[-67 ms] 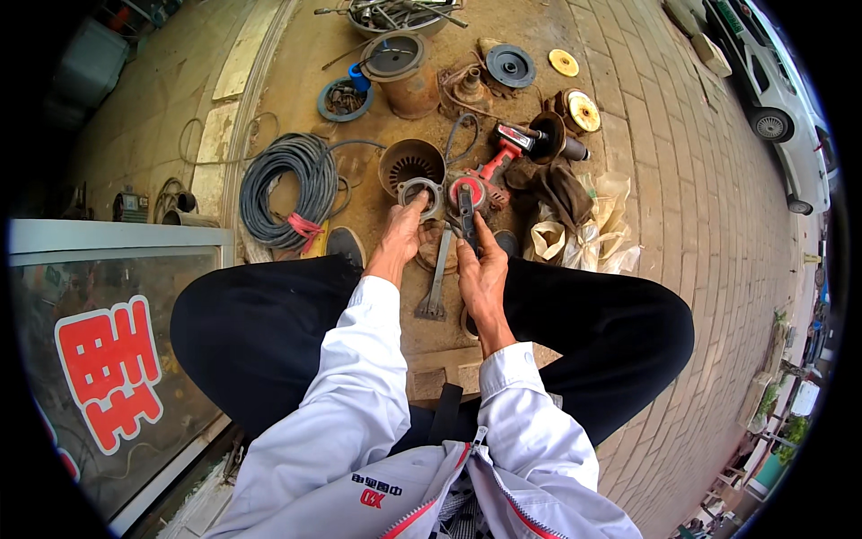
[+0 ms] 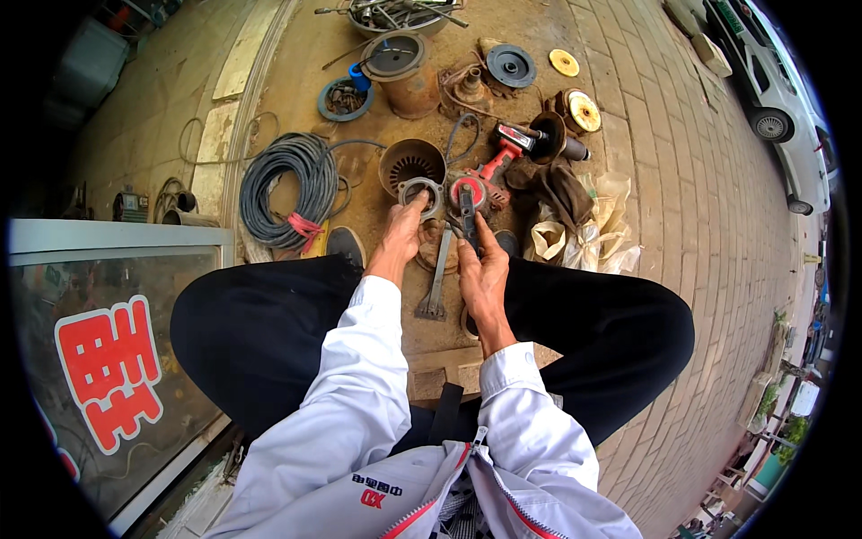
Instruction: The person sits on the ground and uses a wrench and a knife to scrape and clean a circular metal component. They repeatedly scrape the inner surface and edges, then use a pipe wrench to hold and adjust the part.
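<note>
Between my knees, my left hand [image 2: 402,232] grips a grey metal ring flange [image 2: 432,202], with the thumb over its opening. Close to its right, my right hand [image 2: 483,269] pinches a narrow dark tool [image 2: 467,214] whose exact kind I cannot make out. Just beyond this tool lies a red cordless power tool [image 2: 491,171] with a round head and a battery pack. A rusty slotted metal cup [image 2: 412,163] stands right behind the ring. Below my hands, a long metal bar with a flared flat end [image 2: 434,301] rests on the ground.
To the left lies a coil of black cable [image 2: 285,193] tied in pink. Farther off are a rusty cylinder [image 2: 409,85], a bowl of small parts [image 2: 344,99] and a dark pulley-like disc [image 2: 510,66]. Cloth and plastic sacks [image 2: 593,225] lie right; a glass door [image 2: 117,359] stands left.
</note>
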A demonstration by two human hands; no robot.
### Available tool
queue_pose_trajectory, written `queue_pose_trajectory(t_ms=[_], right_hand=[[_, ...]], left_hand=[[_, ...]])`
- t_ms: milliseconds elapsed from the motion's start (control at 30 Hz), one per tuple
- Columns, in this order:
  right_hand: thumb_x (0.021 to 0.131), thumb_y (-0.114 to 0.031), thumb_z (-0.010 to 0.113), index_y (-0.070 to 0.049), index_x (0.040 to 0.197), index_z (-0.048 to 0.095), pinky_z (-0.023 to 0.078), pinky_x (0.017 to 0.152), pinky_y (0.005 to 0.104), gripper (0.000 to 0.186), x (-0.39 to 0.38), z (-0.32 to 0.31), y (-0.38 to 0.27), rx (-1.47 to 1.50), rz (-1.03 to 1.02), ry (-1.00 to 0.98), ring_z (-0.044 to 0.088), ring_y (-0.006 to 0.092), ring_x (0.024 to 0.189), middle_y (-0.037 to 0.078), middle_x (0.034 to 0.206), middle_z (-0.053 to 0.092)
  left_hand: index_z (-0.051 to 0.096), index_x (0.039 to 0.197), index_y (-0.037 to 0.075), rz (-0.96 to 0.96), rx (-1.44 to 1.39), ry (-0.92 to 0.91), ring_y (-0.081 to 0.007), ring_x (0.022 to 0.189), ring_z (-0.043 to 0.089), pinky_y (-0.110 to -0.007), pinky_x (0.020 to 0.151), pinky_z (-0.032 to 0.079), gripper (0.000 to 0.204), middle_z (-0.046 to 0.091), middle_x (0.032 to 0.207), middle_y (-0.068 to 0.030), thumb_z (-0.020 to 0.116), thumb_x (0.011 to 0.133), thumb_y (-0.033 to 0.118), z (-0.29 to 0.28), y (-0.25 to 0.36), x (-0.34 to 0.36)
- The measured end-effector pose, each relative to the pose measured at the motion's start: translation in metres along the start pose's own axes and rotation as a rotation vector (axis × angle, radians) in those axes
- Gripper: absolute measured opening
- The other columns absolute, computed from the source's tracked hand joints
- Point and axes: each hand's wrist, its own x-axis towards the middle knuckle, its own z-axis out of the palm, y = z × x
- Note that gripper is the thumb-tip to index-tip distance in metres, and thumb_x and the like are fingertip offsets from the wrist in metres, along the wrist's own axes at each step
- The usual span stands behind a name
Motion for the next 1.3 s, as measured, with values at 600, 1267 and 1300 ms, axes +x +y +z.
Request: queue_pose_trajectory(t_ms=[600, 1267, 1300], right_hand=[[0.098, -0.005, 0.06, 0.001, 0.143, 0.055, 0.053, 0.088, 0.0334, 0.046, 0.004, 0.009, -0.033, -0.181, -0.045, -0.008, 0.071, 0.0213, 0.107, 0.027, 0.116, 0.072], [0.1, -0.014, 0.056, -0.002, 0.145, 0.053, 0.053, 0.073, 0.037, 0.047, 0.004, 0.01, -0.049, -0.32, -0.005, -0.048, 0.069, 0.0235, 0.076, 0.028, 0.091, 0.071], [0.101, -0.014, 0.056, 0.0, 0.145, 0.053, 0.053, 0.078, 0.0378, 0.047, -0.007, 0.009, -0.029, -0.27, -0.097, 0.001, 0.073, 0.0259, 0.087, 0.029, 0.098, 0.071]], left_hand=[[0.058, 0.101, 0.005, -0.038, 0.062, 0.103, -0.0153, 0.048, 0.053, -0.029, 0.039, 0.043, 0.026, 0.055, 0.072, -0.0045, 0.062, 0.103, 0.031, 0.007, 0.008, -0.001], [0.054, 0.103, 0.003, -0.057, 0.106, 0.13, -0.0148, 0.05, 0.053, -0.029, 0.04, 0.04, 0.029, 0.052, 0.073, -0.0048, 0.062, 0.103, 0.031, 0.011, 0.016, -0.001], [0.055, 0.103, 0.003, -0.05, 0.13, 0.133, -0.0147, 0.05, 0.053, -0.029, 0.04, 0.04, 0.029, 0.053, 0.073, -0.0048, 0.061, 0.103, 0.031, 0.011, 0.017, -0.004]])
